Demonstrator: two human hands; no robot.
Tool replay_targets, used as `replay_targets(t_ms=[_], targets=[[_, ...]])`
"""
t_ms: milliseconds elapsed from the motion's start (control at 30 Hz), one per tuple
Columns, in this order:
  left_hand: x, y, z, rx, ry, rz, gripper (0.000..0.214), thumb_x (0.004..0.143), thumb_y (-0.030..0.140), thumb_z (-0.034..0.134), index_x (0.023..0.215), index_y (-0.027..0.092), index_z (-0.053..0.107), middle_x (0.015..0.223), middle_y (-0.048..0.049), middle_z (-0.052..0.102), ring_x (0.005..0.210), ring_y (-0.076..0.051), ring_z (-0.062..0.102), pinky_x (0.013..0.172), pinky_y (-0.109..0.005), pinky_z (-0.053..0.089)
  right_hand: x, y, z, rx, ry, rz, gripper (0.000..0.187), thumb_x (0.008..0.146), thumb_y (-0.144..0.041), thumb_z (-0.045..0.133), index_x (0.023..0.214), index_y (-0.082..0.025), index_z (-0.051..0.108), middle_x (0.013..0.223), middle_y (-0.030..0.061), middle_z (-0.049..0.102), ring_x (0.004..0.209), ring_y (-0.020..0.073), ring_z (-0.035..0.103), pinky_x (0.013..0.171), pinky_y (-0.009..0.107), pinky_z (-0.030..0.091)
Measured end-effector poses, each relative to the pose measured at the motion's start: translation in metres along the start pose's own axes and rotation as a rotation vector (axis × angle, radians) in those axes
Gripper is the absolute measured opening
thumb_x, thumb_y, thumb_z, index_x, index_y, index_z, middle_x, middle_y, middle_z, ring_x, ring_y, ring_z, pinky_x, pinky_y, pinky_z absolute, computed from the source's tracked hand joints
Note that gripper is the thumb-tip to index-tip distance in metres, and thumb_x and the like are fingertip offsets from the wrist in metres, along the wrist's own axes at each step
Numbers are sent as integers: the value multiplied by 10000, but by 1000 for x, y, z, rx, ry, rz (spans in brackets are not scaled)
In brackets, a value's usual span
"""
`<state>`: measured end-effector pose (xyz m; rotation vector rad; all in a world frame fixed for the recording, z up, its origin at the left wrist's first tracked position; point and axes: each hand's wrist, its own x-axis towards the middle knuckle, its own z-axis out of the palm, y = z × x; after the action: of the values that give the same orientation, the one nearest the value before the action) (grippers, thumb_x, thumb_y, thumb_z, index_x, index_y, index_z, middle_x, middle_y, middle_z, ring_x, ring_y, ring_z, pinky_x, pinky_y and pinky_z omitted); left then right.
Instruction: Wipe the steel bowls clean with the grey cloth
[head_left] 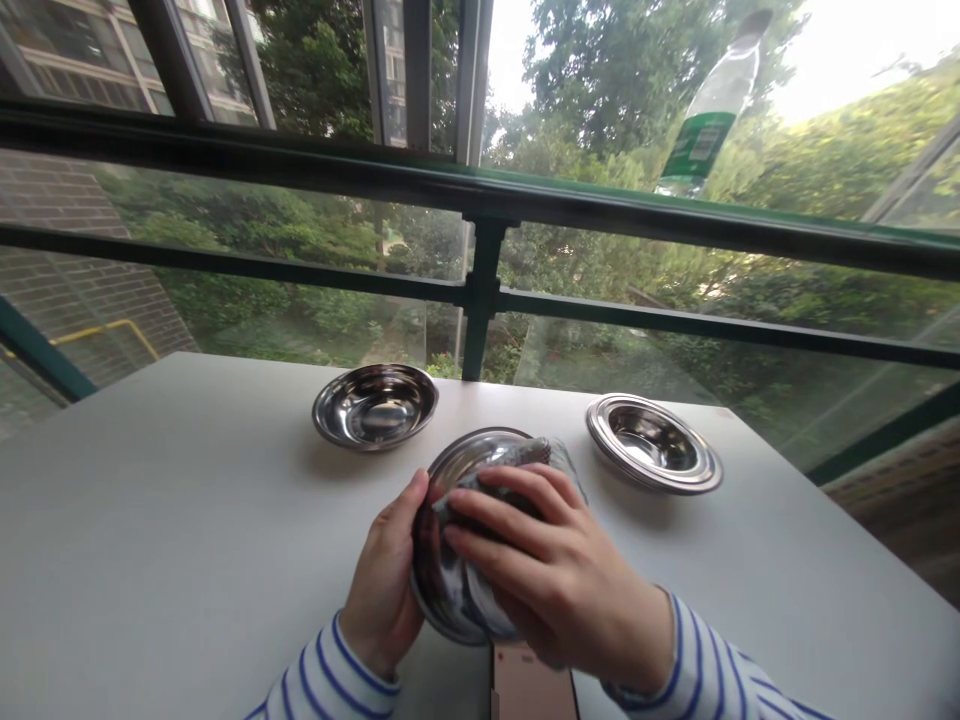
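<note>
Tilted up between my hands is a shiny metal bowl (pixel 436 570). My left hand (pixel 386 575) grips its left rim, thumb on top and the fingers mostly hidden behind it. A grey, patterned cloth (pixel 551 455) lies bunched against the bowl's inside. My right hand (pixel 547 565) presses that cloth onto the metal with its fingers bent over it. Part of the cloth sticks out above and beyond the right fingers. Beneath the bowl, at the near edge of the view, a phone (pixel 529 685) shows partly.
On the white table (pixel 225 540), another metal bowl (pixel 375 408) stands at the back left. Stacked metal bowls (pixel 656 445) stand at the back right. A green railing (pixel 337 170) with glass runs behind the table, and a green-labelled plastic bottle (pixel 705 135) stands on its ledge.
</note>
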<state>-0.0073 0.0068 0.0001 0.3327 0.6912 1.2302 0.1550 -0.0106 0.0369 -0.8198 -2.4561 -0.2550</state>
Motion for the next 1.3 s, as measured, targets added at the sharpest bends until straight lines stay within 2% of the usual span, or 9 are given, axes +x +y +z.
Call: replay_targets(t_ms=[67,167,233,433,600,833,1100,1300], targets=[[0,0,-1,0,-6,6,150,753,260,650,766,111,656,727,-51,712,819,-218,672,777,-311,522,1,0,2,3,5,10,339,873,-195,461,1200,-201,551,1282,48,542,1187,263,413,945,455,388],[0,1,-1,-8,6,5,151,762,258,643,797,113,661,775,-57,722,848,-221,668,782,-315,525,-3,13,4,19,99,192,354,890,-160,431,1231,-183,522,1260,94,546,1148,248,443,926,442,423],[0,1,0,-11,16,1,158,767,248,638,835,109,668,828,-69,729,890,-228,661,792,-318,525,-6,20,4,37,124,262,360,895,-145,417,1243,-166,508,1248,113,544,1127,239,455,918,431,442],[1,3,-2,-16,15,-15,248,784,259,617,973,108,670,917,-85,729,933,-243,654,818,-338,523,-6,12,2,-33,79,136,384,866,-180,490,1249,-184,508,1281,125,491,1147,289,414,915,492,426],[0,8,-1,-30,25,2,239,798,262,598,961,108,678,913,-83,733,928,-240,658,847,-334,512,-10,23,0,26,171,276,342,888,-133,452,1219,-180,527,1147,129,534,1026,227,498,840,395,484],[2,11,-2,1,52,42,241,802,274,591,951,111,686,906,-84,735,903,-238,666,853,-330,510,-13,37,-14,64,328,330,292,879,-110,479,1153,-195,536,1034,86,607,945,191,569,798,336,491],[0,11,-1,-15,85,37,250,801,260,589,992,133,688,944,-76,731,916,-237,664,825,-330,530,-14,33,-10,88,251,315,249,889,-134,475,1120,-175,558,1038,91,600,941,189,546,788,335,493],[3,12,0,-12,106,29,263,813,253,569,1020,135,679,947,-85,730,913,-241,667,827,-351,532,-13,19,-6,-49,100,222,390,869,-143,460,1258,-136,492,1251,132,518,1047,254,468,870,434,472]])
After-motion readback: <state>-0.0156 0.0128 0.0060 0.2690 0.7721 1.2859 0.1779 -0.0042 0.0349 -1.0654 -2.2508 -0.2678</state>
